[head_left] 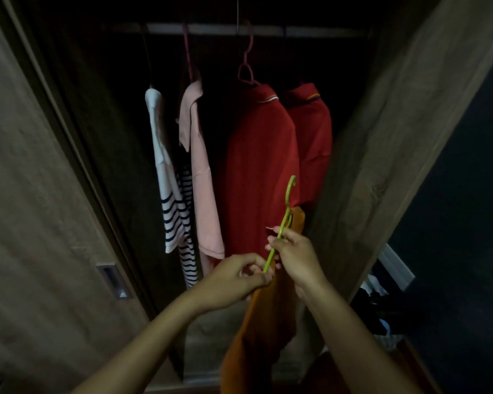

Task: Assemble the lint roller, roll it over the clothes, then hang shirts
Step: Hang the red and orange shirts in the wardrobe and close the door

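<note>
Dark wardrobe (382, 115) interior fills our view, its rail (256, 30) high at the far end. We have the orange shirt (265, 322) near us, low and right of centre, draped on the green hanger (279, 237) and trailing down between our forearms. It looks like soft, light fabric that will slump and slide off a smooth plastic arm, so we judge it best carried by the hanger, not the cloth. Our right hand (295, 258) is curled around the hanger's neck just below the hook, which points up and stands free. Our left hand (234, 281) pinches the shirt at the hanger's lower arm tip, fingers bent tight. The hanger seems thin and a little springy; the neck is probably the firmest hold for lifting to the rail. Beyond hang two red shirts (262, 172), then a pink shirt (201, 177) and a striped shirt (168, 200) further left.
</note>
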The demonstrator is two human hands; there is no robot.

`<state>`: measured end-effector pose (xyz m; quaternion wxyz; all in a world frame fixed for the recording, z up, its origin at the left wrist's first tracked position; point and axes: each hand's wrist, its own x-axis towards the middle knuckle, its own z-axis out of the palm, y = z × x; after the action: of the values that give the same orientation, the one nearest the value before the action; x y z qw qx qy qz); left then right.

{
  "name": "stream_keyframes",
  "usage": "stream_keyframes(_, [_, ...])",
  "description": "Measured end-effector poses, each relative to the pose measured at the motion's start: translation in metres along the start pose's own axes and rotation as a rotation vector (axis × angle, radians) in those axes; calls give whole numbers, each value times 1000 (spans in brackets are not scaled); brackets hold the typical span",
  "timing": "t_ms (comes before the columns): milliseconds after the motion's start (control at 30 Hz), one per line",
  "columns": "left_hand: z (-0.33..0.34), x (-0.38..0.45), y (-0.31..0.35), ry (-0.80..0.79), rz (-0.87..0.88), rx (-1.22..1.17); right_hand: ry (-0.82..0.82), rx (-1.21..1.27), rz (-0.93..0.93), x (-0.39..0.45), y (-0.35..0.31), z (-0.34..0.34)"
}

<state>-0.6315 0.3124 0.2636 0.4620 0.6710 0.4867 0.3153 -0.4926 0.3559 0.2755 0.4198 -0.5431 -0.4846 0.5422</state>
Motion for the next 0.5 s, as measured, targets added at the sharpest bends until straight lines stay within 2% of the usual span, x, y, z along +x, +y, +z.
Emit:
stream_keyframes(133, [23, 17, 0, -43, 13, -38, 155, -17, -54, -6, 8, -11])
stream_keyframes(267, [52, 32, 2, -3, 130, 164, 219, 53, -18, -29, 26, -27])
stream_keyframes(433, [64, 45, 12, -234, 140, 182, 299, 16, -9, -41, 27, -57])
stream_keyframes(500, [55, 58, 23, -163, 202, 322, 316, -76, -41, -43, 21, -72])
